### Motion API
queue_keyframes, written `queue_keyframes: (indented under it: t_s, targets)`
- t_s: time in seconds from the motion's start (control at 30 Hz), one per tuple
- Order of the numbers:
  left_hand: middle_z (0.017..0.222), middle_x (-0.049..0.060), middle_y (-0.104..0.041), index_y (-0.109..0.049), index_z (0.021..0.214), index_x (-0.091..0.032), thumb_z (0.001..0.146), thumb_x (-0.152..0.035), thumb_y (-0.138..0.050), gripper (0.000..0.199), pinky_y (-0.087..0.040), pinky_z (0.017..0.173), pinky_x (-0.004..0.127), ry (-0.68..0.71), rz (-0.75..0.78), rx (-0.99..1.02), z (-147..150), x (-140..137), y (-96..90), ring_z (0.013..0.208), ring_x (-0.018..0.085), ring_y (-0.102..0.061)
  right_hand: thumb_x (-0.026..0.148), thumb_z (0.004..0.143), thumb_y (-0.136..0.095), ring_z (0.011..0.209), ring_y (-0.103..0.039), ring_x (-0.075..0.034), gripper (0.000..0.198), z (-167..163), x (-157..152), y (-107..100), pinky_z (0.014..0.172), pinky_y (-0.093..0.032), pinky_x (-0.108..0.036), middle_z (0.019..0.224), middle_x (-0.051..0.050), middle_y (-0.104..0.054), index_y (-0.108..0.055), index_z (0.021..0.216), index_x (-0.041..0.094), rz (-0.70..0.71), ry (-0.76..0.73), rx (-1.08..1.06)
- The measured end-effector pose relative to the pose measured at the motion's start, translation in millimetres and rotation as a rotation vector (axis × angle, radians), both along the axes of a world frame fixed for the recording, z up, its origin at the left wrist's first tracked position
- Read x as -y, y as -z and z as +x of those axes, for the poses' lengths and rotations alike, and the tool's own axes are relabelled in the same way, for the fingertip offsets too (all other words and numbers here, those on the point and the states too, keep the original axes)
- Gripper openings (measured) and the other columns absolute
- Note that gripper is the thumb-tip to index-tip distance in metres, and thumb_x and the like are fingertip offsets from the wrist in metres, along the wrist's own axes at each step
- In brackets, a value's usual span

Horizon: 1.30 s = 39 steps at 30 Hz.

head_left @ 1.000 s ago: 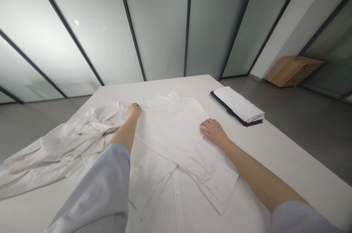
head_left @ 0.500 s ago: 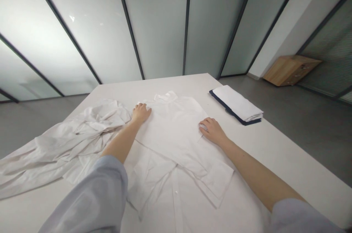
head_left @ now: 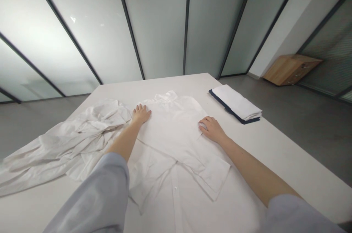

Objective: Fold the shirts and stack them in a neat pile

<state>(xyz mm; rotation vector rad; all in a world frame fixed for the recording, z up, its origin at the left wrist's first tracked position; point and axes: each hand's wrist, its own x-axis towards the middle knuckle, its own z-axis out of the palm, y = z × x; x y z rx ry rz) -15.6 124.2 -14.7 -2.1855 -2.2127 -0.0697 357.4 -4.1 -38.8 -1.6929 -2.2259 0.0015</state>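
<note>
A white button shirt [head_left: 170,130] lies spread on the table, collar at the far end, with its sleeves laid across the body. My left hand [head_left: 141,114] lies on the shirt's left edge near the shoulder, fingers spread and open. On the right edge rests my right hand [head_left: 213,129], its fingers lightly bent and the thumb apart from them, with white cloth showing in the gap. It looks open, though its fingertips are partly hidden. Beside my left forearm a second white garment [head_left: 82,137] is heaped in loose creases.
At the right of the white table [head_left: 286,159] lies a folded white cloth [head_left: 238,102] on a dark blue flat board [head_left: 242,119]. A wooden cabinet [head_left: 288,70] stands on the floor beyond. Frosted glass panels [head_left: 159,24] close off the far side.
My left fingers have spread a little wider. Wrinkles show more around the collar, and the sleeve cuff near me sits slightly farther away. My right hand has hardly moved.
</note>
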Motion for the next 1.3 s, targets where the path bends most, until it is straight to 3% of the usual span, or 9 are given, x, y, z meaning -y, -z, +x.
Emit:
queue_keyframes:
  t_s: [0.2, 0.4, 1.3]
  targets:
    - [0.158, 0.016, -0.021, -0.032, 0.149, -0.018, 0.089, -0.061, -0.038, 0.073, -0.024, 0.113, 0.05, 0.1, -0.149, 0.062, 17, 49, -1.6, 0.145, 0.034, -0.019, 0.029, 0.089, -0.051, 0.101, -0.055, -0.025, 0.027, 1, -1, 1, 0.09, -0.04, -0.036, 0.109, -0.01, -0.063, -0.067, 0.108, 0.02, -0.002, -0.005, -0.006]
    - [0.156, 0.012, -0.03, -0.039, 0.145, -0.022, 0.092, -0.058, -0.037, 0.064, -0.024, 0.113, 0.045, 0.126, -0.032, 0.064, 12, 88, 12.6, 0.144, 0.03, -0.026, 0.029, 0.088, -0.053, 0.101, -0.056, -0.025, 0.027, 5, -2, 2, 0.091, -0.041, -0.036, 0.109, -0.01, -0.063, -0.068, 0.109, 0.021, -0.002, -0.026, 0.003]
    - [0.153, 0.012, -0.037, -0.046, 0.141, -0.019, 0.092, -0.053, -0.043, 0.059, -0.028, 0.113, 0.042, 0.171, 0.015, 0.094, 7, 90, 13.0, 0.141, 0.028, -0.033, 0.029, 0.087, -0.053, 0.097, -0.058, -0.024, 0.024, 11, -3, 4, 0.091, -0.044, -0.035, 0.105, -0.01, -0.064, -0.068, 0.104, 0.02, 0.043, -0.081, -0.038]
